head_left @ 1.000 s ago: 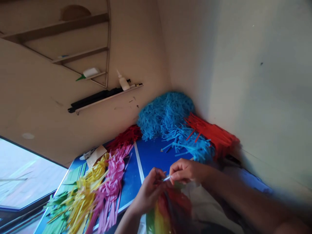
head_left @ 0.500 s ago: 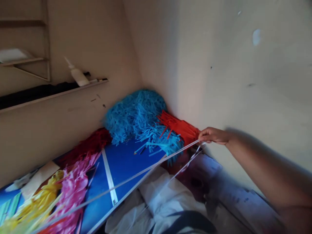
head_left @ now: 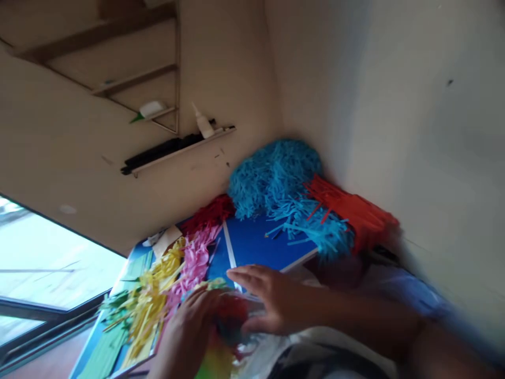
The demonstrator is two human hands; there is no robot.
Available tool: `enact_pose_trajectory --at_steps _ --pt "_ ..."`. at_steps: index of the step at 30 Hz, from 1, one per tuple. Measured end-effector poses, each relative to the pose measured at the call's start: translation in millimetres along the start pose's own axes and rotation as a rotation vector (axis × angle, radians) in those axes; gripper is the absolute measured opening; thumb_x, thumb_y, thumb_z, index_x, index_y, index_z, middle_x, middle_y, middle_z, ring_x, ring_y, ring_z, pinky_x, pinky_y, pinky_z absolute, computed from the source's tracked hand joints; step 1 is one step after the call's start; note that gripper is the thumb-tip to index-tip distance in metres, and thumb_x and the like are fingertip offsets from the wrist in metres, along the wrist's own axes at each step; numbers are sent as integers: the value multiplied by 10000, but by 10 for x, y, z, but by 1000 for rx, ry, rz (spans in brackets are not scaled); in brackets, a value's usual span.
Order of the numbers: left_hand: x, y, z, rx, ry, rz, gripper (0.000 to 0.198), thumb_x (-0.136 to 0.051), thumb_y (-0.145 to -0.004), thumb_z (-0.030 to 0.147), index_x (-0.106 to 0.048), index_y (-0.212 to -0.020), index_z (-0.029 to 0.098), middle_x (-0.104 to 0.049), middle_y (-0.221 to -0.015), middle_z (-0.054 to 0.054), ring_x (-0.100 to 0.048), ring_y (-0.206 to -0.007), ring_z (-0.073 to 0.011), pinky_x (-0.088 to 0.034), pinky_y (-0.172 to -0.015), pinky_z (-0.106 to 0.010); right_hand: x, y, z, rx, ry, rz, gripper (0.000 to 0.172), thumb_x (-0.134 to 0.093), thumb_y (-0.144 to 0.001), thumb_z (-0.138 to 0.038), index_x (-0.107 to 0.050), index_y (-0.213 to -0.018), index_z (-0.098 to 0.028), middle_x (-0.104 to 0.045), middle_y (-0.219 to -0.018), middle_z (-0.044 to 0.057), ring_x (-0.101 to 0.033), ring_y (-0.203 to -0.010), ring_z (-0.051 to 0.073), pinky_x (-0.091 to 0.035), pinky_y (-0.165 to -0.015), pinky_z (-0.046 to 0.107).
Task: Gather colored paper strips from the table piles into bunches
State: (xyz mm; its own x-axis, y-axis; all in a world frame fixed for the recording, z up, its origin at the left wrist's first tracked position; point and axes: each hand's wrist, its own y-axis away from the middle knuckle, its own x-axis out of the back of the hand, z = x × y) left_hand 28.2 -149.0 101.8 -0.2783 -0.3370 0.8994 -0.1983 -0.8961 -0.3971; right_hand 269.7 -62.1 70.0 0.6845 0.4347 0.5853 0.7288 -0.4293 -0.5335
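My left hand (head_left: pixel 195 310), at the bottom centre, curves over the near side of a multicoloured bundle (head_left: pixel 226 316) in red, yellow and green. Motion blur and the hand hide much of the bundle, and I cannot make out exactly what it is. On its other side my right hand (head_left: pixel 266 297) is open, its fingers stretched out to the left and the thumb apart below. No strip shows between its fingers. Under the bundle lies pale cloth (head_left: pixel 315 339) with a dark patch.
On the blue table (head_left: pixel 252 239) lie fringed strips: a blue heap (head_left: pixel 276 176), red (head_left: pixel 359 216), dark red (head_left: pixel 213 213), pink (head_left: pixel 197 255), yellow (head_left: pixel 152 289) and green (head_left: pixel 104 337). Above, a wall shelf (head_left: pixel 177 152) holds a white bottle (head_left: pixel 204 125). A window (head_left: pixel 51 252) is at left.
My right hand, earlier stretched out right with a long thin white strip, has come back to the bundle. My left hand and the bundle have entered view. The view has swung left.
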Motion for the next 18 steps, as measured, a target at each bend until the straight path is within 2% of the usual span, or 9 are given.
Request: enact_pose_trajectory --at_steps 2,4,6,7,10,11,12,15,18 --pt "6 -59 113 -6 4 25 325 -422 -927 358 -738 -940 280 -782 -949 -19 -737 -879 -202 -602 -792 -284 -259 -279 116 -38 -115 -36 586 -691 -852 -377 -552 -1365 -129 -644 -1268 145 -601 -1158 259 -465 -992 339" --pt "-12 -108 157 85 62 34 305 -441 -918 373 -727 -942 269 -782 -929 -24 -740 -839 -205 -603 -740 -283 -281 -388 292 -116 -187 -23 285 -594 -910 -257 -711 -1156 -176 -728 -1040 82 -666 -982 212 -494 -887 294" --pt "-48 -134 147 229 200 22 297 -472 -911 411 -682 -1050 256 -771 -876 -27 -728 -756 -197 -588 -655 -279 -198 -367 435 -196 -242 35 262 -594 -892 -219 -735 -1110 -185 -718 -995 65 -665 -930 199 -493 -860 289" --pt "-78 -149 137 298 304 15 329 -478 -912 427 -636 -1136 244 -758 -848 -26 -714 -716 -191 -576 -630 -279 -161 -331 476 -220 -271 63 352 -660 -848 -254 -697 -1190 -184 -697 -1069 75 -654 -969 215 -489 -882 307" --pt "-226 -279 145 443 598 78 473 -496 -909 474 -477 -1303 214 -708 -813 -18 -662 -653 -170 -546 -619 -286 -211 -214 491 -237 -377 8 1002 -883 -570 -381 -449 -1456 -202 -527 -1395 123 -540 -1214 326 -425 -1026 408" --pt "-290 -358 165 477 650 140 493 -508 -901 490 -460 -1306 212 -694 -821 -18 -655 -662 -169 -539 -624 -288 -285 -183 480 -249 -423 -22 1114 -909 -501 -395 -409 -1480 -216 -494 -1434 120 -501 -1259 349 -405 -1052 427" --pt "-355 -450 188 505 679 210 505 -528 -887 502 -455 -1295 214 -682 -831 -17 -651 -674 -168 -533 -630 -290 -377 -159 473 -270 -473 -32 1128 -915 -475 -401 -417 -1473 -232 -508 -1427 107 -493 -1267 357 -408 -1052 433" --pt "-539 -724 233 534 714 366 577 -663 -778 523 -471 -1226 215 -635 -862 -11 -646 -714 -169 -523 -655 -295 -643 -115 507 -358 -640 40 795 -861 -567 -410 -600 -1303 -263 -673 -1189 43 -597 -1111 318 -500 -923 396" --pt "-714 -810 212 521 882 399 732 -782 -640 536 -482 -1231 225 -630 -1055 -69 -656 -960 -217 -527 -802 -327 -714 -100 599 -468 -768 131 517 -784 -648 -394 -684 -1127 -228 -714 -1018 22 -642 -951 268 -530 -820 365"
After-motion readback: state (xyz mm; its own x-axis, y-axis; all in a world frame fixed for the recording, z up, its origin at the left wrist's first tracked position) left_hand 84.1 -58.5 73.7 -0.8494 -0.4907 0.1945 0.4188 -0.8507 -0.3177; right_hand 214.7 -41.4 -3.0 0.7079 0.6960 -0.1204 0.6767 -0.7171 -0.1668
